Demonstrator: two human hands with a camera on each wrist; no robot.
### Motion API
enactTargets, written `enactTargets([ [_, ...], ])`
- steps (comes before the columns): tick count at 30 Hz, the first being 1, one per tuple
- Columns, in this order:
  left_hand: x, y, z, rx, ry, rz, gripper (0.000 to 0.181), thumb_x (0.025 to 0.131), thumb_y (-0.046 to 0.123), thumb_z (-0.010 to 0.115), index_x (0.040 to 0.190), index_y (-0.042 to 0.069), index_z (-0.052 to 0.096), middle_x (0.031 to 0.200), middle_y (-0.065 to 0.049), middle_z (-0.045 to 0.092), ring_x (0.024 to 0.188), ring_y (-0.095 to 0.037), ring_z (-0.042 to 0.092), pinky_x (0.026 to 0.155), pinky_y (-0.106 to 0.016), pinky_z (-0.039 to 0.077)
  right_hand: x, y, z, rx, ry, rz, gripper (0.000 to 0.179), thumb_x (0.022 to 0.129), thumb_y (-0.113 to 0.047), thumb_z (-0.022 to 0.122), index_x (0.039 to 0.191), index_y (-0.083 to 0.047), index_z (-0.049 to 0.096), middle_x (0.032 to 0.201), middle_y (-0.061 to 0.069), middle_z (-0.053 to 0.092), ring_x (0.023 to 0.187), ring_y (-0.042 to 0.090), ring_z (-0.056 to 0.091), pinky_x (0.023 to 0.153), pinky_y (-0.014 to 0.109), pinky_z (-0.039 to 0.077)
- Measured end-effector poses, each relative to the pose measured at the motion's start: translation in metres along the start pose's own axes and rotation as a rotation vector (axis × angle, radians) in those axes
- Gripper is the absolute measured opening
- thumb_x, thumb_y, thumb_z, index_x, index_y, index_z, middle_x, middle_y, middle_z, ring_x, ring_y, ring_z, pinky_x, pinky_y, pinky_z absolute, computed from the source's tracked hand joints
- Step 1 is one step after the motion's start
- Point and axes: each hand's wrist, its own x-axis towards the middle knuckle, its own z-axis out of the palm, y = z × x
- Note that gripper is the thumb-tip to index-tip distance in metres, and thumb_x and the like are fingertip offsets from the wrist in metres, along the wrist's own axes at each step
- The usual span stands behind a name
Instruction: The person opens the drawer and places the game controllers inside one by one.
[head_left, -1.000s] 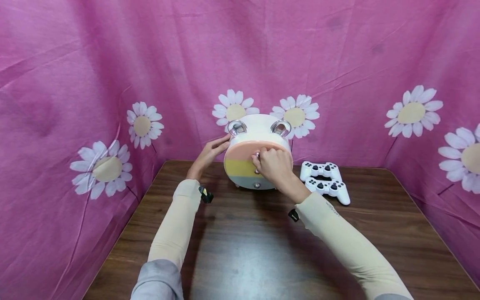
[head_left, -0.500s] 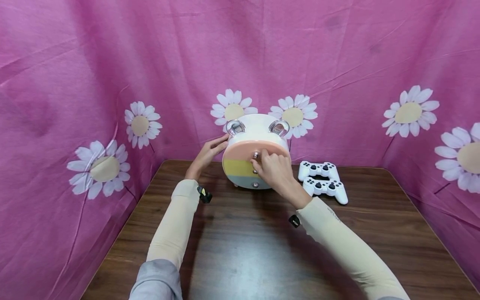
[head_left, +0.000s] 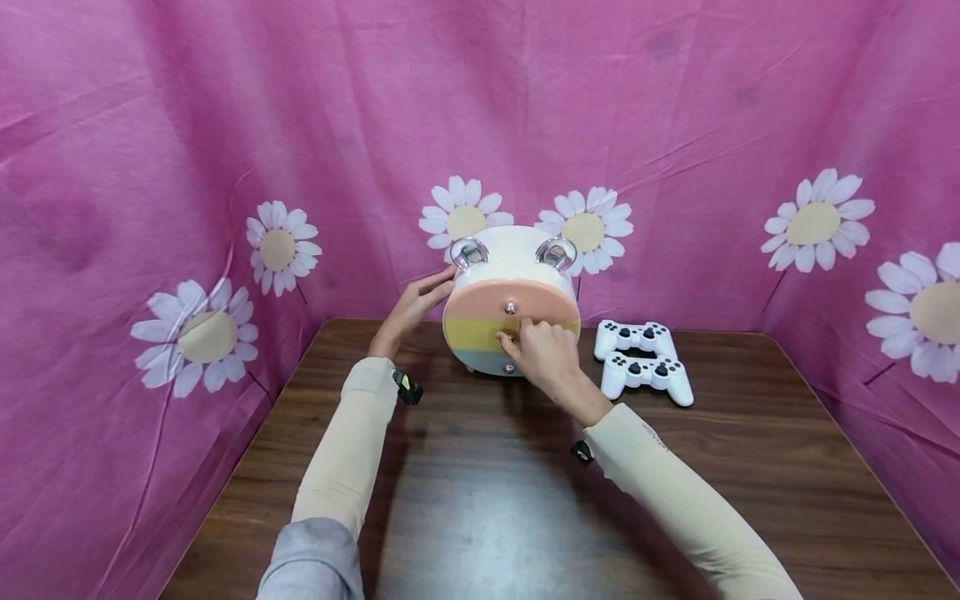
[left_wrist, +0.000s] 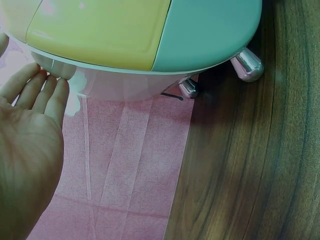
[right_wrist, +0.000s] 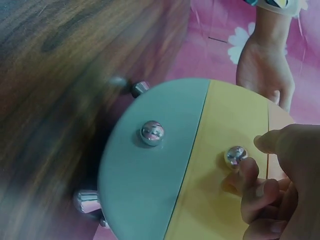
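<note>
A round drawer box [head_left: 476, 333] shaped like an alarm clock stands upright on the table, with pink, yellow and teal drawer fronts. My right hand [head_left: 551, 354] is at the middle, yellow drawer, fingers loosely curled. In the right wrist view its forefinger tip overlaps the middle silver knob [right_wrist: 236, 156], while the thumb stands a little apart from it. The upper knob [head_left: 510, 307] and the lower knob [right_wrist: 152, 133] are free of the hand. My left hand [head_left: 411, 308], with fingers extended, rests its fingertips against the box's white left side.
Two white game controllers [head_left: 647, 377] lie to the right of the box. A pink cloth [head_left: 375, 125] with daisies hangs behind and at both sides of the wooden table [head_left: 480, 500]. Silver ring ears [head_left: 557, 252] top the box and short silver feet [left_wrist: 247, 65] hold it up.
My right hand has let go of the upper knob and moved down to the middle one. The left hand stays against the box's side.
</note>
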Motion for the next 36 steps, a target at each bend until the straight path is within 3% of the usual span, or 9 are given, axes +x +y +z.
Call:
enactTargets([
  [8,0.002,0.000,0.000,0.001,0.002,0.006,0.055,0.109,0.036,0.062,0.160,0.018,0.051,0.167,0.000,0.048,0.159,-0.020,0.038,0.132,-0.041,0.033,0.003,-0.002,0.005,0.010,-0.021,-0.009,0.062,0.102,-0.053,0.067,0.057,-0.017,0.046,0.049,-0.003,0.038,0.044,0.022,0.047,0.036,0.037,0.031],
  [23,-0.001,0.001,0.001,0.015,0.002,-0.018,0.058,0.108,0.039,0.062,0.161,0.020,0.049,0.167,0.002,0.047,0.159,-0.018,0.038,0.132,-0.040,0.034,0.005,-0.007,0.013,-0.063,-0.025,0.016,0.057,0.096,-0.048,0.075,0.053,-0.017,0.054,0.055,0.006,0.058,0.052,0.033,0.061,0.042,0.049,0.046],
  [36,-0.003,0.004,0.003,0.012,-0.001,-0.032,0.056,0.109,0.041,0.061,0.161,0.022,0.050,0.168,0.003,0.046,0.159,-0.018,0.037,0.133,-0.041,0.033,0.000,-0.007,0.021,-0.030,0.039,-0.009,0.053,0.096,-0.032,0.069,0.051,-0.016,0.046,0.051,0.006,0.053,0.045,0.030,0.053,0.038,0.047,0.042],
])
